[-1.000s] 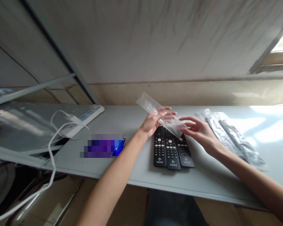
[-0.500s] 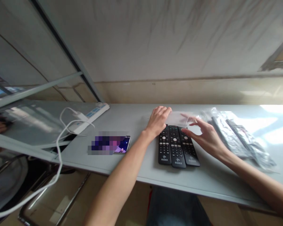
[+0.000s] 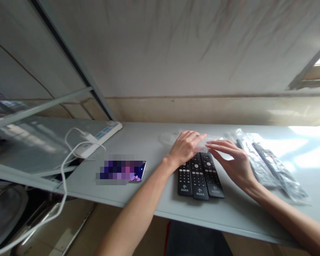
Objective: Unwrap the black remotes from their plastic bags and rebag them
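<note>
Three black remote controls (image 3: pixel 199 181) lie side by side, their upper ends partly covered. Across those upper ends is a thin clear plastic bag (image 3: pixel 202 145). My left hand (image 3: pixel 186 147) is closed on the bag, its index finger stretched to the right and its thumb hidden underneath. On the other side, my right hand (image 3: pixel 233 160) pinches the bag's edge between thumb and fingertips. To the right of that hand lie more remotes in clear plastic bags (image 3: pixel 269 165).
A phone (image 3: pixel 122 171) with a lit, partly blurred screen lies left on the grey table (image 3: pixel 160 199). Behind it sits a white power strip (image 3: pixel 101 139) with a white cable (image 3: pixel 65 177) hanging over the edge. A metal frame (image 3: pixel 72 58) stands at the left, and a wall at the back.
My left hand has shifted right over the tops of the remotes, closer to my right hand. The fingers of my right hand have drawn together at the bag. The view has tilted slightly upward.
</note>
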### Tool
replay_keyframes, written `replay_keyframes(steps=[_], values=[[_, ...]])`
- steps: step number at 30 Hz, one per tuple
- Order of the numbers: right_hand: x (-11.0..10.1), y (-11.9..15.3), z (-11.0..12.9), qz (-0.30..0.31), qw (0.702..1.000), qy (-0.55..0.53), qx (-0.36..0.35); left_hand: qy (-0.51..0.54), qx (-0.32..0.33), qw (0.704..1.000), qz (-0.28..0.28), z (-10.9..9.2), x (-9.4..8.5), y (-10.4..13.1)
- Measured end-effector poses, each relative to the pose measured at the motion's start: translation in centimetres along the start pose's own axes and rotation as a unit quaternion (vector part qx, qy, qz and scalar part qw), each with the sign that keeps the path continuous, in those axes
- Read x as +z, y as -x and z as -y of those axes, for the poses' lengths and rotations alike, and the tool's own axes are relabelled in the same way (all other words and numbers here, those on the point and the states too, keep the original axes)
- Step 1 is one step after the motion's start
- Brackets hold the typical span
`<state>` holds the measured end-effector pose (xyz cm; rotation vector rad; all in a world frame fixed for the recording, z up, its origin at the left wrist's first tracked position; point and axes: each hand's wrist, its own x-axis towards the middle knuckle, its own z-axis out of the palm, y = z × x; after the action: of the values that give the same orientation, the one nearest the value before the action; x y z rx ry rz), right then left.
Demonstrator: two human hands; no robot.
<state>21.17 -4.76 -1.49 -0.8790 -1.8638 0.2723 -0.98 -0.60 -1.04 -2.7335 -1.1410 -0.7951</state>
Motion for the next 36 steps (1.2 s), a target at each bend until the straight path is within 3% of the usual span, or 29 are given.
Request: replay_keyframes(steps=[6,10,23,30,36], values=[[-0.2,-0.1,-0.2,-0.033,0.998,0.051,-0.029,0.002,-0.014,0.999,-0.029,0.1,-0.2,0.2],[-0.1,-0.2,0.4,0.002,0.998,0.045,-0.052,0.017,-0.031,0.998,-0.054,0.0,-0.1,0.2],[-0.4,-0.4,0.6,0.075,0.992,0.097,-0.035,0.059,-0.015,0.996,0.058,0.0,-1.0,-0.2],[-1.1,-1.3,1.0,0.104,0.986,0.067,-0.112,-0.014,-0.012,0.995,0.098,-0.9,-1.4,-0.3],[-0.6,-0.7,0.0,0.163,0.978,0.047,-0.120,-0.043,0.015,0.992,0.117,-1.6,-1.2,-0.5]])
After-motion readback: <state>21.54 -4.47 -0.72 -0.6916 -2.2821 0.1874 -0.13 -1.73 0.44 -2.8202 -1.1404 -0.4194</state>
